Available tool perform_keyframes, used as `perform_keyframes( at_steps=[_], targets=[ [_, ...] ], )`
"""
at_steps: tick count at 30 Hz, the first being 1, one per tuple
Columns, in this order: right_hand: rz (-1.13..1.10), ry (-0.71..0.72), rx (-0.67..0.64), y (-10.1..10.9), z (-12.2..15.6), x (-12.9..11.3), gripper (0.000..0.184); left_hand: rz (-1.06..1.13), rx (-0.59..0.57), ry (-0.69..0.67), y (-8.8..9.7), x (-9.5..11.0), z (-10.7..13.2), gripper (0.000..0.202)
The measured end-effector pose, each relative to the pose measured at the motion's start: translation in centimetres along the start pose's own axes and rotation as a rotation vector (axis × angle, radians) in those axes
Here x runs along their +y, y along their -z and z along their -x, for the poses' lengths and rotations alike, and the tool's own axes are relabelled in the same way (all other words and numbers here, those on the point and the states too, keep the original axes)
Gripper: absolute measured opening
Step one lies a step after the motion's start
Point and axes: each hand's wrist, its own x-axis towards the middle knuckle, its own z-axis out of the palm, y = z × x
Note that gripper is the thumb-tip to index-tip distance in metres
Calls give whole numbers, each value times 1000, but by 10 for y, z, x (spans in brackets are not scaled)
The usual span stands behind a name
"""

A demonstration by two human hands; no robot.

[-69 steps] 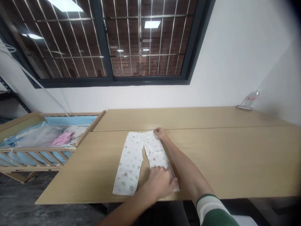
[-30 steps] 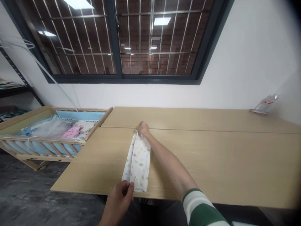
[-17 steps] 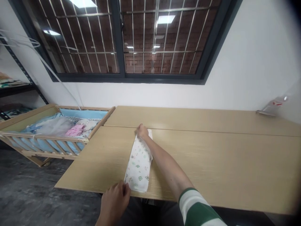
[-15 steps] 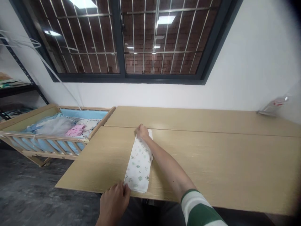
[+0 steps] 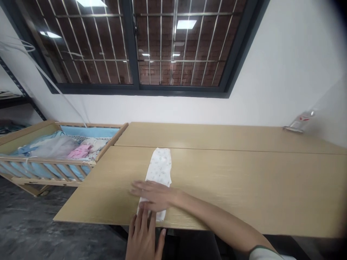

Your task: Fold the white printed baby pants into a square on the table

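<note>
A long, narrow folded white cloth [image 5: 160, 164] with a small faint print lies on the wooden table, pointing away from me. My right hand [image 5: 153, 195] reaches across its lower half, fingers stretched out flat to the left and slightly blurred. At the near end, my left hand [image 5: 143, 231] rests with its fingers spread, the tips on or just at the cloth's left edge, close under my right hand. Neither hand grips the fabric. Part of the cloth is hidden beneath the two hands.
The light wooden table [image 5: 244, 187] has a seam along its length. To the left stands a wooden crib [image 5: 62, 163] holding blue, white and pink fabrics. A clear plastic packet [image 5: 298, 122] sits at the back right, below a barred window [image 5: 179, 50].
My right hand has left the cloth's far end and come down flat over its near half. My left hand has moved right and spread its fingers. The view has shifted slightly right.
</note>
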Motion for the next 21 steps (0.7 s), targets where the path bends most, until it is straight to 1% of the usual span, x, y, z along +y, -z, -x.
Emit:
perform_keyframes(
  at_steps=[3, 5, 7, 10, 17, 21],
  targets=[
    [-13, 35, -99, -14, 13, -7, 60, -32, -44, -25, -7, 0, 14, 43],
    [-8, 16, -121, -19, 18, -1, 59, -42, -64, -29, -9, 0, 19, 45],
    [8, -23, -108, -19, 21, 10, 59, -55, -77, -33, -10, -1, 21, 53],
    [30, -108, -93, -11, 21, 34, 59, -57, -106, -11, -9, 0, 19, 64],
    [96, -322, -74, 17, 11, 99, 63, 18, -125, 16, -7, 0, 21, 73],
    [124, -408, 12, 28, 7, 139, 60, 2, -117, 5, -7, -1, 21, 73]
  ],
)
